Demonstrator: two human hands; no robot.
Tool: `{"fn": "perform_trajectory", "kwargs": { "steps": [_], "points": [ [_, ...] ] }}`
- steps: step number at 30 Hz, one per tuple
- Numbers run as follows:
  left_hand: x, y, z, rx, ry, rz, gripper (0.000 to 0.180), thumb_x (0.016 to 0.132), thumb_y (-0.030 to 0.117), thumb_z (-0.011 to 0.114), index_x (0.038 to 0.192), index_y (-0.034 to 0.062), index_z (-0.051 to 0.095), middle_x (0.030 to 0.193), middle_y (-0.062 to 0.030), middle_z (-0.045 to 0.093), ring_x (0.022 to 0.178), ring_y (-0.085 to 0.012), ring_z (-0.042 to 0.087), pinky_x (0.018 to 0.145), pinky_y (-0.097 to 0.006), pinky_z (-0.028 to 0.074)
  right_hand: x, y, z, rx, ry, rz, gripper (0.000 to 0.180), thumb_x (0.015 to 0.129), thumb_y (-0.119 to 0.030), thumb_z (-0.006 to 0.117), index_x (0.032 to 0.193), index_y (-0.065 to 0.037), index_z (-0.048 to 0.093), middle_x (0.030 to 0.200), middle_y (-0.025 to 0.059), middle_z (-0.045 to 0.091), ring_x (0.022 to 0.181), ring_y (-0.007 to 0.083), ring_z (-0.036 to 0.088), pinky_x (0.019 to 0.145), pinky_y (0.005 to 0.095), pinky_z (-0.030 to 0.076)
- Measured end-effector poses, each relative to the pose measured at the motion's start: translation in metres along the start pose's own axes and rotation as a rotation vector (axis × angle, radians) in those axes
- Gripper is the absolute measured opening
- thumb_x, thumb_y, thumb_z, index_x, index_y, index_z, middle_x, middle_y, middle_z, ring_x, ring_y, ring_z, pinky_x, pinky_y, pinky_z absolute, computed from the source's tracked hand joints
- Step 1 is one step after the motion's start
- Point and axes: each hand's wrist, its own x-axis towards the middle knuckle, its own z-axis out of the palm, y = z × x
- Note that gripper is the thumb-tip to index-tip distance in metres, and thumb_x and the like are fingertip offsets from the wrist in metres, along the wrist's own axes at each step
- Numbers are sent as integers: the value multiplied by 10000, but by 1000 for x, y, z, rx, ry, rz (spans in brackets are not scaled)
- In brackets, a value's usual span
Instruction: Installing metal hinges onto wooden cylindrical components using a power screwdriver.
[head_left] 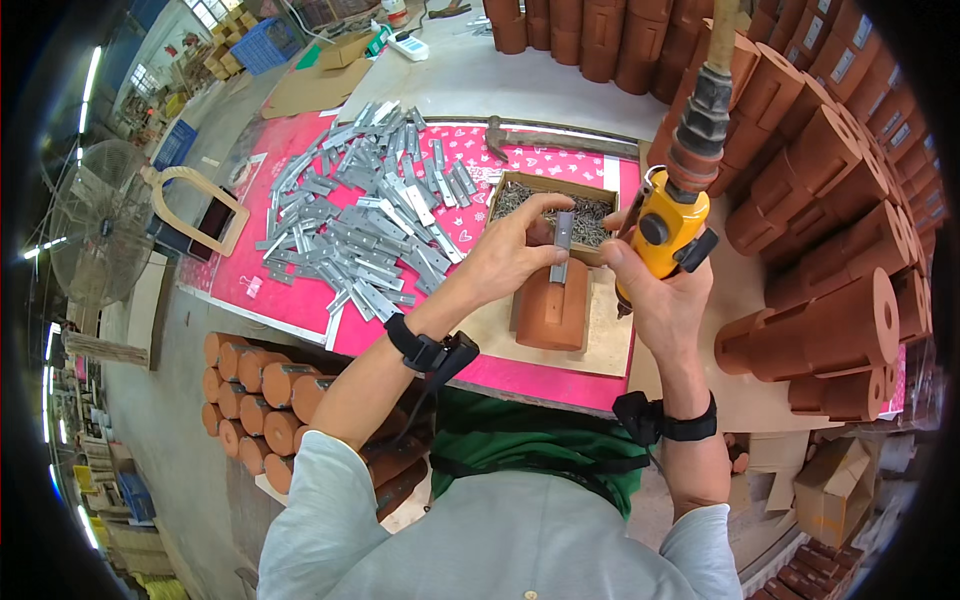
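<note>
One narrow, grey metal plate point(562, 235) is pointing lengthwise away from the person point(490, 545), at the far end of the brown block point(552, 318); the left hand point(503, 252) is pinching it, the right hand point(668, 300) is grasping a yellow power tool point(682, 228).

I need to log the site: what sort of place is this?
Probably a small factory or assembly workshop: loose metal pieces lie heaped on the left, reddish-brown cylinders crowd the right side, and the right hand grips a yellow power tool.
</note>
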Motion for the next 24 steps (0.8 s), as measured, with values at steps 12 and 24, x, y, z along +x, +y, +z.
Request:
{"fn": "perform_trajectory", "kwargs": {
  "steps": [12,24],
  "points": [
    [16,-22,-1,-67,-101,-82,510,822,113,680,1275,21,464,1044,-99,624,984,-151,578,863,-293,466,-3,3,-3,-40,-5,9,332,815,-61,703,1067,-27,488,1000,63,621,849,103,581,750,250,493],
    [-12,-19,-3,185,-249,-46,527,781,220,721,1234,34,526,1106,-68,561,1020,-165,525,948,-335,396,-2,1,-2,44,8,33,322,818,-69,704,1059,-27,495,994,56,626,829,94,578,726,238,488]
  ]
}}
